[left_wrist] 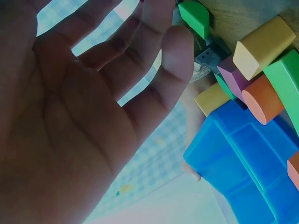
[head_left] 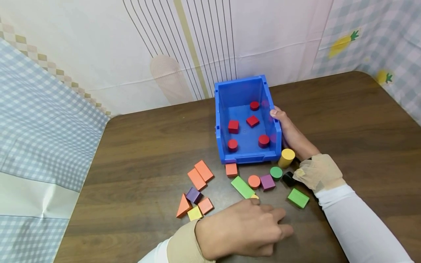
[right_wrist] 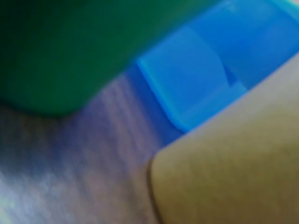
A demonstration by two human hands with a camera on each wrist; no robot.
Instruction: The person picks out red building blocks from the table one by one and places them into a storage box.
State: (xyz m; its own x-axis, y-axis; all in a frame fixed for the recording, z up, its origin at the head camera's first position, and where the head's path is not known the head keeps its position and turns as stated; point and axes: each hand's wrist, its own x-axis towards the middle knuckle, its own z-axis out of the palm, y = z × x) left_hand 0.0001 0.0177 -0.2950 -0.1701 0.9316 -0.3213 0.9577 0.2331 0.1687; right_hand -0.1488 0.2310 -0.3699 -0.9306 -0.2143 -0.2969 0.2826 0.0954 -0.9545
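Observation:
My right hand [head_left: 289, 131] grips the right wall of a blue plastic bin [head_left: 250, 159], its thumb over the rim and the other fingers hidden outside. Inside the bin lie several red blocks [head_left: 233, 126], some round and some square. My left hand [head_left: 245, 230] hovers over the near table, palm down, fingers spread and loosely bent. In the left wrist view its palm [left_wrist: 70, 121] shows with nothing seen in it. Just beyond it are a long green block [head_left: 242, 187] and a small yellow piece [head_left: 254, 196], partly covered by the hand.
Left of centre lie several orange blocks [head_left: 204, 171], a dark purple cube [head_left: 194, 195] and a yellow block [head_left: 195, 213]. Before the bin are an orange cylinder [head_left: 254, 182], a purple cube [head_left: 267, 182], a green cylinder [head_left: 276, 173], a yellow cylinder [head_left: 287, 157] and a green block [head_left: 298, 198].

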